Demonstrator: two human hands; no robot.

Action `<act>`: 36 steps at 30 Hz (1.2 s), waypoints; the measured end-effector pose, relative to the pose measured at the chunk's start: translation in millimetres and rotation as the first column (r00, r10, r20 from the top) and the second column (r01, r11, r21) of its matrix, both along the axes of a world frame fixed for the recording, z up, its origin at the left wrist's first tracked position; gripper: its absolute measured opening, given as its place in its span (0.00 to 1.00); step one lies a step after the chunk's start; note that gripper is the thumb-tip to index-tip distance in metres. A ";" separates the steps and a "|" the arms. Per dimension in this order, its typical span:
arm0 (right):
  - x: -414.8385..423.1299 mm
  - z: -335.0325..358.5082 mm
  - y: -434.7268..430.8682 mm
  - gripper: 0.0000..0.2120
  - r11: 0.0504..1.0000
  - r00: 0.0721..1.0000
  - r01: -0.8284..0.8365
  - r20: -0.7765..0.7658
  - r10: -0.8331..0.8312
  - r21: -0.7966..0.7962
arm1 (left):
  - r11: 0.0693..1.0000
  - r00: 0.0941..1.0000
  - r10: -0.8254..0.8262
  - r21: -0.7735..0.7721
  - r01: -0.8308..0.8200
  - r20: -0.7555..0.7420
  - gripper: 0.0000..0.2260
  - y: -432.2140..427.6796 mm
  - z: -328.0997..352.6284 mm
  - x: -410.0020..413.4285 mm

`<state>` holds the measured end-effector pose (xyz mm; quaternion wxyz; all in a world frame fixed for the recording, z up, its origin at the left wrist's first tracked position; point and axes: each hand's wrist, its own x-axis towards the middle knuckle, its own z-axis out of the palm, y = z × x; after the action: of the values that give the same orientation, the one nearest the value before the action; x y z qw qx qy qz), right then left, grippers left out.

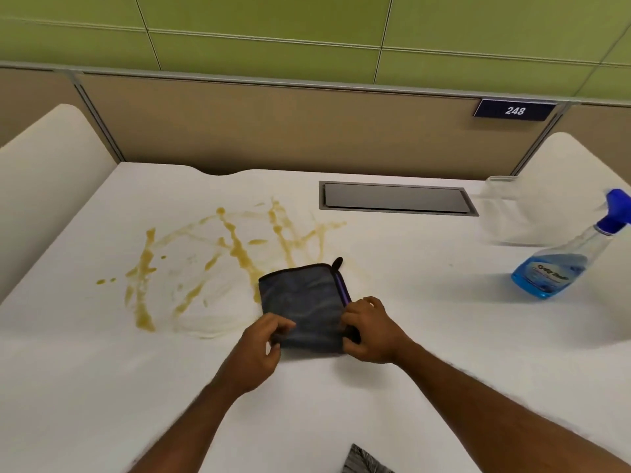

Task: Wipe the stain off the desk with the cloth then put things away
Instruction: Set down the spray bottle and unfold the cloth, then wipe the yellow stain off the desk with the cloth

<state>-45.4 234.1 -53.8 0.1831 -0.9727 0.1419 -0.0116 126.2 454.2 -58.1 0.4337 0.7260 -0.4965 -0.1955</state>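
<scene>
The yellow-brown stain (218,264) streaks the left-centre of the white desk (102,387). Just right of it, the folded grey cloth (302,303) lies flat at desk centre. The left hand (263,346) pinches its near-left corner; the right hand (370,331) grips its near-right edge. The blue spray bottle (566,254) stands at far right, well apart.

Both forearms come in bare from the bottom of the frame, no sleeves, watch or rings showing. The left hand (261,346) and right hand (370,332) wear no gloves.
</scene>
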 end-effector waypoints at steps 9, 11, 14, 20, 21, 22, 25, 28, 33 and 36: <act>60.0 -16.9 20.8 0.22 0.986 0.988 0.157 0.007 -0.157 0.051 | 0.976 0.976 0.018 0.208 -0.064 0.216 0.15 15.6 -27.1 -22.3; 71.9 -27.2 29.5 0.32 0.988 0.989 0.135 -0.064 -0.131 0.070 | 0.946 0.952 0.035 0.297 -0.129 0.303 0.18 22.4 -32.9 -24.0; 77.1 -44.5 37.0 0.43 0.993 0.979 0.108 -0.176 -0.099 0.042 | 0.899 0.893 0.055 0.367 -0.240 0.447 0.26 42.3 -44.9 -26.4; 57.5 -61.3 26.2 0.41 0.990 0.978 0.083 -0.182 -0.103 -0.112 | 0.776 0.832 0.074 0.492 -0.395 0.550 0.35 84.7 -56.5 -24.1; 54.9 -62.0 24.0 0.41 0.988 0.976 0.097 -0.182 -0.118 -0.122 | 0.759 0.826 0.074 0.506 -0.410 0.558 0.36 89.7 -58.1 -22.2; 52.8 -61.7 22.5 0.40 0.984 0.974 0.111 -0.183 -0.136 -0.138 | 0.739 0.825 0.081 0.522 -0.426 0.559 0.37 94.5 -59.6 -19.3; 52.1 -62.7 18.2 0.39 0.969 0.963 0.147 -0.196 -0.186 -0.201 | 0.702 0.829 0.113 0.546 -0.456 0.547 0.39 104.8 -66.5 -10.6; 70.8 -60.5 20.1 0.40 0.950 0.937 0.202 -0.236 -0.259 -0.240 | 0.695 0.830 0.107 0.556 -0.456 0.547 0.39 108.0 -75.6 -11.4; 109.4 -52.4 48.5 0.42 0.945 0.917 0.268 -0.253 -0.309 -0.185 | 0.713 0.810 0.117 0.519 -0.471 0.574 0.38 108.2 -78.6 -14.4; 97.6 -58.2 63.7 0.43 0.952 0.932 0.250 -0.222 -0.286 -0.177 | 0.729 0.819 0.108 0.515 -0.451 0.563 0.37 110.2 -80.0 -12.6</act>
<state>52.2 297.9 -112.0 0.0893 -0.9488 0.2939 0.0735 113.6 564.5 -138.1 0.0487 0.9212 -0.3764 -0.0859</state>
